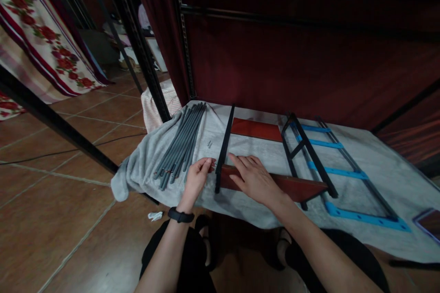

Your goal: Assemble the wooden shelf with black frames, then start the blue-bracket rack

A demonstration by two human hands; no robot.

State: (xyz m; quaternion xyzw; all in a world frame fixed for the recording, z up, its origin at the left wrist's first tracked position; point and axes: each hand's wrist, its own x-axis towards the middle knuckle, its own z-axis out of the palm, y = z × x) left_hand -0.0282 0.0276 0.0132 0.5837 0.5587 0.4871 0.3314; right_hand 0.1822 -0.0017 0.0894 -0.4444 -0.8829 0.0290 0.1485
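Note:
My left hand (200, 171) is closed in a pinch, with a small shiny screw (215, 164) at its fingertips, right against the outer side of a black metal bar (225, 146). My right hand (254, 177) lies open, fingers apart, over a reddish-brown board (295, 187). This nearer board runs from the black bar to a black frame (304, 149) with a slanted brace on the right. A second reddish-brown board (256, 129) spans between the same black parts farther back. Part of the nearer board is hidden under my right hand.
Several grey tubes (182, 139) lie bundled left on the grey cloth (261, 213). Tubes with blue crosspieces (367, 220) lie at the right, near a dark phone-like object (428, 224). Black rack posts (137, 41) and a maroon curtain (275, 64) surround the surface. Crumpled white paper (155, 216) is on the floor.

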